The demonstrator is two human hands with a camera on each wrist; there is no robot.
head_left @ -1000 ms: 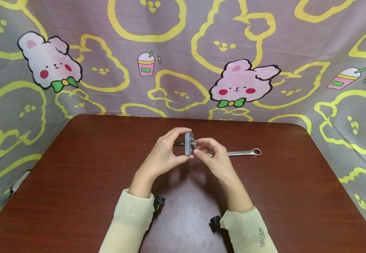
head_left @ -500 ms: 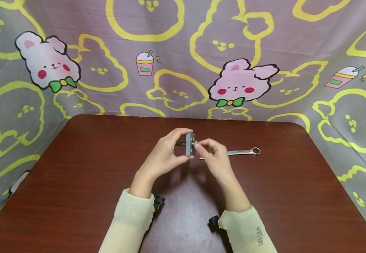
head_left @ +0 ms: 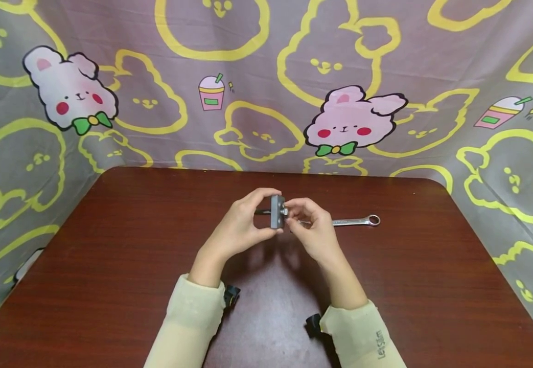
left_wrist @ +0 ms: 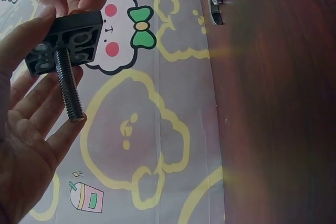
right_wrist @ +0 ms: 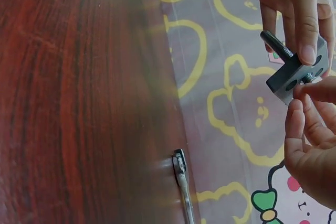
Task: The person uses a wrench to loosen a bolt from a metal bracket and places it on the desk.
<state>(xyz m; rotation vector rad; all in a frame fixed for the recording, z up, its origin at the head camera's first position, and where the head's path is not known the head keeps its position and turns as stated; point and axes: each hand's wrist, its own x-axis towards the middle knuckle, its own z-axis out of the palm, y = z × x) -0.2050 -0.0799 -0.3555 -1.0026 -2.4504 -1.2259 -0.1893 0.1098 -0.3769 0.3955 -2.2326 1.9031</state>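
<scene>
My left hand (head_left: 238, 220) grips a small grey rectangular block (head_left: 274, 212) by its top and bottom edges, thumb below. Through the block runs a metal bolt (left_wrist: 67, 85), its long threaded shank sticking out toward my left palm. On the block's other face shows the bolt's short hexagonal end (head_left: 286, 211). The fingertips of my right hand (head_left: 312, 222) are curled around that end, thumb low and index finger above. The right wrist view shows the block (right_wrist: 296, 72) with recesses in its face, close against the right fingertips. Both hands hold this assembly above the table.
A combination wrench (head_left: 353, 222) lies on the brown wooden table (head_left: 123, 266) behind and right of the right hand, its open end partly hidden by that hand. A patterned cloth (head_left: 257, 133) hangs along the table's back and sides.
The right thumb and fingers shift around the bolt's hexagonal end, the thumb rising over it and now lowered again. The left hand keeps its grip on the block, almost still.
</scene>
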